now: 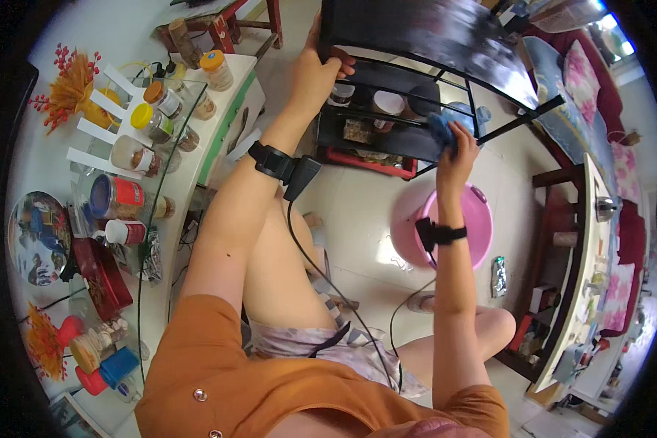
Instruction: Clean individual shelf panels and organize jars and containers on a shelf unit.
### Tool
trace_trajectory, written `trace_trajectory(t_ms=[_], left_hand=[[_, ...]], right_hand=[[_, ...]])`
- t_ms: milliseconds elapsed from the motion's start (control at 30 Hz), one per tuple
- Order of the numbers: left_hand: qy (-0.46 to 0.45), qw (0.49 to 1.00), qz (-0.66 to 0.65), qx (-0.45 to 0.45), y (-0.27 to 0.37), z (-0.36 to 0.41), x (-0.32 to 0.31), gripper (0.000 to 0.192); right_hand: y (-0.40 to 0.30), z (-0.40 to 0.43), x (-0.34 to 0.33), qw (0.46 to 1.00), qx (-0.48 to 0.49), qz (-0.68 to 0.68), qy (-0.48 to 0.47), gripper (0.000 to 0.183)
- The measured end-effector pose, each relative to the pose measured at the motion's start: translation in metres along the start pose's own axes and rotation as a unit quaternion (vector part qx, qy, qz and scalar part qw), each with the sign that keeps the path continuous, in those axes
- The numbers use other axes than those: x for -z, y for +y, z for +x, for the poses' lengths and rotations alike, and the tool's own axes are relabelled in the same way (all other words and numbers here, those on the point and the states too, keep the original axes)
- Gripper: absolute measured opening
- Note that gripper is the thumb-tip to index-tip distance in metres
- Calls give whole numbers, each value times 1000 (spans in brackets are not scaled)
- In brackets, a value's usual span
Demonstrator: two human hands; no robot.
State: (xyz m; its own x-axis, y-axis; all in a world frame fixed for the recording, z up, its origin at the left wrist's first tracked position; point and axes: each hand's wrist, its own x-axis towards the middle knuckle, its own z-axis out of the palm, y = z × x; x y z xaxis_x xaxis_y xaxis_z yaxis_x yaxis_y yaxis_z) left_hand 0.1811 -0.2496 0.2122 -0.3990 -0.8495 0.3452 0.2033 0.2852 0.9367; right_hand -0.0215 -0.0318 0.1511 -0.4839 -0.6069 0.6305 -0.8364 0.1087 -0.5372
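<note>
A black metal shelf rack [416, 65] with a glossy top stands before me. My left hand [328, 65] grips its upper left edge near the end bars. My right hand [459, 150] presses a blue cloth [442, 130] against the rack's side bars at the lower right. Jars stand inside on a lower shelf, among them one with a white lid [388, 102]. A red tray [372, 162] with small things sits at the bottom. Below my right hand, a pink plastic bucket [484, 224] stands on the floor; my wrist partly covers it.
At left, a glass-topped cabinet [197, 131] holds several jars and a round mirror [41, 238]. A long table [575, 263] stands at right, by a red sofa [629, 241]. A silvery packet [499, 276] lies on the floor. Black cables hang from both wristbands.
</note>
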Motion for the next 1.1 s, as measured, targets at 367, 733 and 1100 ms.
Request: trace_trajectory(t_ms=[367, 733, 1100], left_hand=[[-15, 1000, -24, 2, -14, 9, 2, 37], [-22, 998, 45, 27, -13, 6, 11, 27], [-37, 999, 3, 36, 7, -13, 5, 35]], right_hand=[[-129, -28, -161, 998, 12, 32, -55, 60], [-37, -1, -63, 973, 81, -202, -73, 35], [38, -21, 24, 948, -1, -316, -31, 37]])
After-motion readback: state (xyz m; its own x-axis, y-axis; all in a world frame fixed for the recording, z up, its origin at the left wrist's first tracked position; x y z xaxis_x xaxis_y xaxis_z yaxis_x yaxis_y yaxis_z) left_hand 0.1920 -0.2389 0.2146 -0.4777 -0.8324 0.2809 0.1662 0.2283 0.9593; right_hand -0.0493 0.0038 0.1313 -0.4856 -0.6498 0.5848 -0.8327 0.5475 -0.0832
